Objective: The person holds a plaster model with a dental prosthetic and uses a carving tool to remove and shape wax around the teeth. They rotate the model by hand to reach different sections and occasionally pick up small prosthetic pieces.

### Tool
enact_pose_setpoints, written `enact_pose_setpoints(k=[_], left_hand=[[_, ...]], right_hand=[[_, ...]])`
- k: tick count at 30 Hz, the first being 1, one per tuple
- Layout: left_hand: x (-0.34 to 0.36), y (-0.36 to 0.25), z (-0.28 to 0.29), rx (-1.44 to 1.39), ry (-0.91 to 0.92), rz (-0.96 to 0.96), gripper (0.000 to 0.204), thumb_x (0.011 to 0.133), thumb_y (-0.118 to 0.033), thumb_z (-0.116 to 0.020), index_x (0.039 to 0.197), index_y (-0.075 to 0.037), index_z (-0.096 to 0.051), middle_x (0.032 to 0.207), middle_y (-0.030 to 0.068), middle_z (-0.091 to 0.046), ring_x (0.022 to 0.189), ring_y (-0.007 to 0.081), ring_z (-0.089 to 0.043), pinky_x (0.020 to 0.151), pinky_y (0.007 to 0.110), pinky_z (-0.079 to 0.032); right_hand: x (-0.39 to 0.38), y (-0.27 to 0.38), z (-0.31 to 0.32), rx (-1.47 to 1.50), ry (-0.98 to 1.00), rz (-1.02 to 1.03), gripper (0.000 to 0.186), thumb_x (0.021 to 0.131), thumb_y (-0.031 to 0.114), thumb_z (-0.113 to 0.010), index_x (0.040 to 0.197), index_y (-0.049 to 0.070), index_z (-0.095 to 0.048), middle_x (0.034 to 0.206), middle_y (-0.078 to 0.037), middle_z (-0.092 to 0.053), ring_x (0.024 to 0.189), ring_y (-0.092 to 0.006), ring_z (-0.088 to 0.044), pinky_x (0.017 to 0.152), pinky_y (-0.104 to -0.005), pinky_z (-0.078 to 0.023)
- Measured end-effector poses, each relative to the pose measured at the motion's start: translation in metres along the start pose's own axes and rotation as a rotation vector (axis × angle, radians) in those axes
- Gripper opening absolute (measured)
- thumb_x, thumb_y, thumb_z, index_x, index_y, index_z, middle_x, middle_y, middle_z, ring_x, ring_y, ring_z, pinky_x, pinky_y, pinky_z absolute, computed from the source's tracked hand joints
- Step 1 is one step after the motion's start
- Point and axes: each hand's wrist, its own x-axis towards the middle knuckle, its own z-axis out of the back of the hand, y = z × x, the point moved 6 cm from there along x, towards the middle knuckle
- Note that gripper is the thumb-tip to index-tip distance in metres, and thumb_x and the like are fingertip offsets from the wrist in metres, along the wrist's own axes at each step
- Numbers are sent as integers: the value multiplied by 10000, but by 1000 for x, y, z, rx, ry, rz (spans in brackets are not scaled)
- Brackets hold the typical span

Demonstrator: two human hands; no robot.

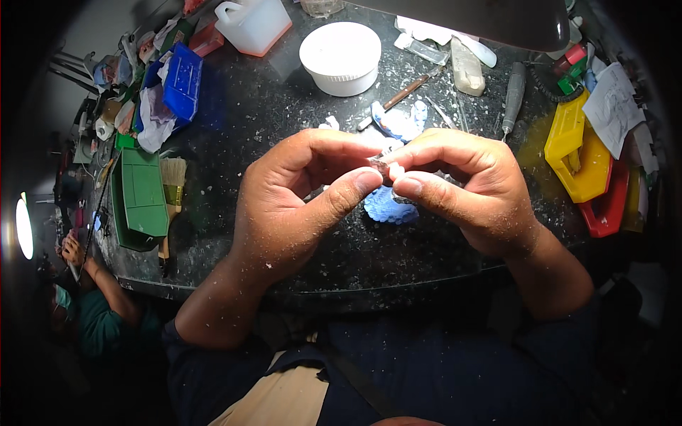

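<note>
Above the bench, my left hand [284, 202] and my right hand [479, 192] meet, thumbs and fingertips pinching a small dental piece [396, 171] between them. It has a dark grey metallic part on the left and a pinkish-white part on the right; much of it is hidden by the fingers. White dust speckles both hands. Just below the fingertips lies a blue dental mould [391, 207] with a scalloped edge. Beyond the hands sits a blue-and-white mould [399, 122], partly covered by my right hand.
A lidded white tub [341, 58] stands at the back. Left are a green bin [141, 195], a brush [172, 181] and a blue bin [182, 82]. A handpiece [513, 99] and yellow bin [577, 145] lie right. A lamp [490, 18] overhangs. Another person's hand [72, 250] shows far left.
</note>
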Motion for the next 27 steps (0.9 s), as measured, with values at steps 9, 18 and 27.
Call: enact_pose_setpoints(k=[9, 18, 27], left_hand=[[7, 8, 13, -167, -53, 44, 126, 1077, -65, -644, 1177, 11, -634, 1081, 158, -753, 979, 236, -778, 1030, 473, -641], [9, 16, 19, -430, -117, 133, 253, 1069, -99, -650, 1286, 23, -605, 1125, 126, -743, 998, 225, -776, 1092, 499, -618], [9, 25, 23, -531, -69, 147, 199, 1065, -97, -625, 1235, 5, -607, 1100, 118, -736, 1013, 214, -770, 1097, 511, -610]], right_hand=[[7, 31, 67, -351, -277, 176, 170, 1078, 89, -700, 1184, -41, -725, 1076, -42, -744, 1019, -86, -681, 950, -244, -534], [10, 1, 70, -1223, -110, -37, 173, 895, 190, -804, 943, 31, -754, 899, -190, -764, 894, -402, -755, 807, -475, -596], [11, 3, 65, -1335, -174, 37, 158, 875, 162, -771, 930, 21, -725, 907, -212, -749, 893, -414, -742, 801, -489, -594]])
